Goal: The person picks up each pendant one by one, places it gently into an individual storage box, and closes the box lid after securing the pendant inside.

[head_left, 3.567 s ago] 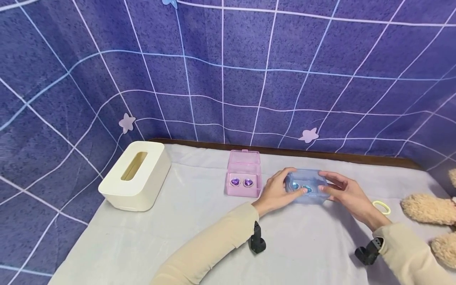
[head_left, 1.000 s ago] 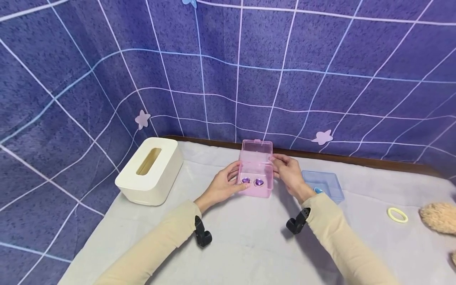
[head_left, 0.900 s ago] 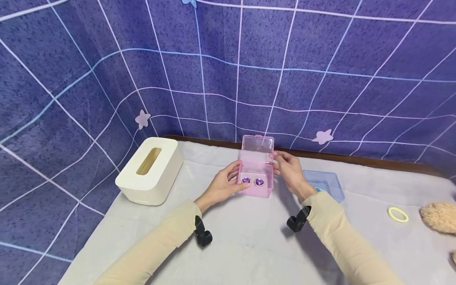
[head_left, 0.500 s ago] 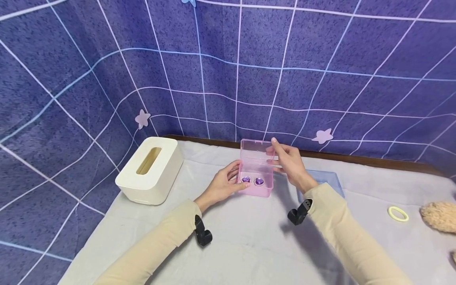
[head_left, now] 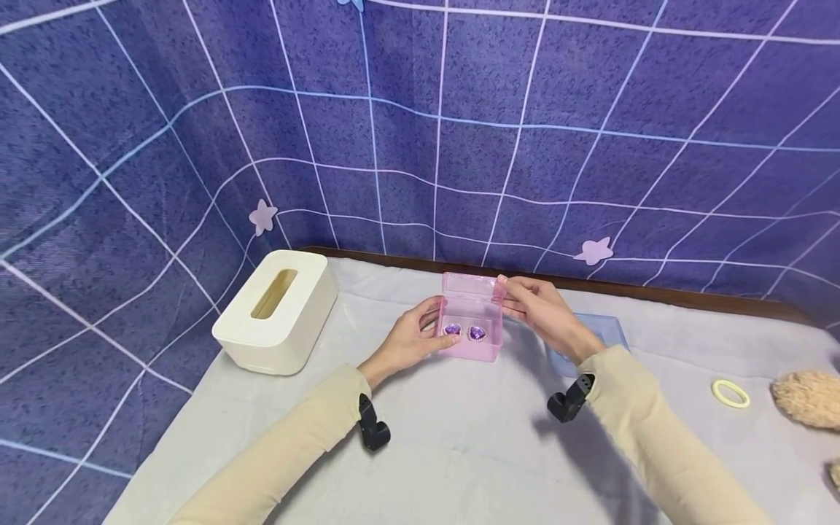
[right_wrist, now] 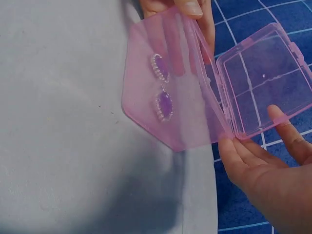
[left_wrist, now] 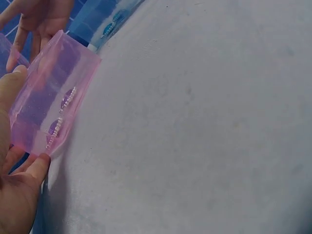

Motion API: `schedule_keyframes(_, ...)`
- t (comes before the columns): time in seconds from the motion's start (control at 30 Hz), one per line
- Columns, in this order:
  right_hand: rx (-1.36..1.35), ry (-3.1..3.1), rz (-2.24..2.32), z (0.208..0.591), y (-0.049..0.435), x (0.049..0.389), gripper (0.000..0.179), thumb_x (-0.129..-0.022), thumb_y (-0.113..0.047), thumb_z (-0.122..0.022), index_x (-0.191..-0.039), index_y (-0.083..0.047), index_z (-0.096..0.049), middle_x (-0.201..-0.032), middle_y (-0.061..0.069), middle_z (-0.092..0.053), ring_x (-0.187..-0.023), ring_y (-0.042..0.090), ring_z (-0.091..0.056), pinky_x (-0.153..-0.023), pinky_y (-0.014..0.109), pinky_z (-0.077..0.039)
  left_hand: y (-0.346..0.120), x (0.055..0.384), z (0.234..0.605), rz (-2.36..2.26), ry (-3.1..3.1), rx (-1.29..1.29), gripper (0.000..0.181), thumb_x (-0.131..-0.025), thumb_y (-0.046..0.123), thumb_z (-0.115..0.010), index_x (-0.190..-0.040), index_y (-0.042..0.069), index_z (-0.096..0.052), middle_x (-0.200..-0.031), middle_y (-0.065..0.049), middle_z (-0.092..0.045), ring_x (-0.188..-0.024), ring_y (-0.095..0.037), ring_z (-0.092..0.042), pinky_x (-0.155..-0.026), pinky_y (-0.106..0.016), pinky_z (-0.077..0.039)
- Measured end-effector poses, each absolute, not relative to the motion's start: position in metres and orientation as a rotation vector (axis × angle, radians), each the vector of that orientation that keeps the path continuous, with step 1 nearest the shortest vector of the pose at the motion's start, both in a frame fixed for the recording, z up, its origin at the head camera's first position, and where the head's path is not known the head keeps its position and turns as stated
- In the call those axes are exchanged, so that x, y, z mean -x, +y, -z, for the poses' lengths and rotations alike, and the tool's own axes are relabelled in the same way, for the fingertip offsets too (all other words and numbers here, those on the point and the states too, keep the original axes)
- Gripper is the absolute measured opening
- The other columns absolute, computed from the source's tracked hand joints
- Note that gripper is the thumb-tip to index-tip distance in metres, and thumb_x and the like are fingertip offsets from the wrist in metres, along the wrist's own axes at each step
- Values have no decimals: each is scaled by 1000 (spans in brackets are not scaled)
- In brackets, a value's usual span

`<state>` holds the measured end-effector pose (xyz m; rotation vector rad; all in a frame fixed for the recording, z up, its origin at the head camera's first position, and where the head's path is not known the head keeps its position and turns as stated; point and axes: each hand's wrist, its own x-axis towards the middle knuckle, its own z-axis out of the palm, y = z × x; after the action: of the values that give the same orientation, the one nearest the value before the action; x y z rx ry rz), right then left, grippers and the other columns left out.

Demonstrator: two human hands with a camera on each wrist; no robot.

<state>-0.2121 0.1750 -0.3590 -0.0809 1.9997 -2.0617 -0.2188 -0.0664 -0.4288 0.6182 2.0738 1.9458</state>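
Note:
A small translucent pink box [head_left: 469, 354] stands on the cloth with its hinged lid [right_wrist: 263, 80] raised and leaning partly forward. Inside lie two purple gem ornaments [head_left: 477, 333] with beaded rims. My left hand [head_left: 408, 344] grips the box's left side, thumb at the front and fingers behind. At the right side, my right hand [head_left: 545, 310] holds the lid's edge between thumb and fingers. Beyond it sits a translucent blue box [head_left: 607, 332], partly hidden by the right hand and sleeve; blue gem ornaments [left_wrist: 114, 24] show in it in the left wrist view.
A cream tissue box [head_left: 275, 313] stands at the left. On the right lie a yellow ring-shaped band [head_left: 730, 394] and a fuzzy tan plush part [head_left: 810, 397]. A purple-blue gridded curtain [head_left: 420, 146] hangs behind the cloth-covered surface [head_left: 459, 452].
Earlier both hands held the blue box; they have since moved left to the pink one. My right hand has shifted its hold on the pink lid and swung it forward from upright.

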Motion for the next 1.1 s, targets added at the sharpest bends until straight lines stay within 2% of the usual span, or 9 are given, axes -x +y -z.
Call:
schedule_keyframes(0.13,167,1999,2007,361,180,209,49,-97,-20,-59,-130,12,-44,-121,12,-58,-103,11,-63,-105,36,-47,-66,218,429,-1951,2066,-614,76,-79,-4,-74,-143,-6,-33,-147,-25,-40,-140,-34,-38,-114,-36,-36)
schedule_keyframes(0.23,232,2052,1922,364,183,207,47,-94,-15,-61,-131,12,-47,-127,17,-57,-105,11,-62,-102,32,-50,-67,218,430,-1957,2079,-611,80,-79,-2,-76,-145,-1,-32,-145,-23,-42,-138,-34,-41,-113,-36,-38)
schedule_keyframes(0.3,254,2127,1847,367,183,205,47,-91,-12,-64,-131,8,-51,-132,19,-56,-109,15,-62,-102,32,-50,-68,217,431,-1955,2099,-612,82,-79,0,-76,-147,3,-30,-144,-21,-43,-136,-33,-43,-112,-37,-40)
schedule_keyframes(0.4,291,2240,1739,371,183,201,49,-84,-9,-70,-129,3,-55,-143,17,-50,-125,25,-55,-110,39,-41,-70,216,431,-1929,2150,-603,78,-84,8,-74,-149,10,-30,-144,-17,-45,-135,-32,-45,-111,-39,-41)
schedule_keyframes(0.53,373,2293,1701,376,182,196,52,-76,2,-72,-125,9,-56,-152,19,-37,-141,37,-36,-115,48,-32,-69,215,430,-1881,2214,-592,67,-91,18,-67,-148,13,-33,-144,-15,-46,-135,-28,-47,-112,-40,-41)
schedule_keyframes(0.63,421,2327,1696,379,180,193,52,-73,7,-71,-122,12,-56,-152,23,-34,-140,41,-34,-112,48,-36,-67,216,431,-1860,2238,-577,65,-92,21,-67,-148,14,-33,-145,-13,-46,-135,-27,-46,-112,-40,-40)
schedule_keyframes(0.87,370,2527,1643,384,170,187,47,-81,-6,-73,-124,8,-57,-149,22,-39,-136,44,-40,-110,50,-39,-62,215,433,-1876,2232,-597,74,-89,15,-69,-150,14,-28,-149,-15,-41,-138,-30,-42,-112,-40,-40)
schedule_keyframes(1.1,361,2640,1631,396,161,178,56,-83,-8,-74,-131,9,-52,-150,22,-38,-136,39,-41,-101,46,-47,-62,212,439,-1942,2137,-627,74,-87,5,-69,-149,7,-28,-147,-21,-40,-138,-34,-40,-112,-42,-38)
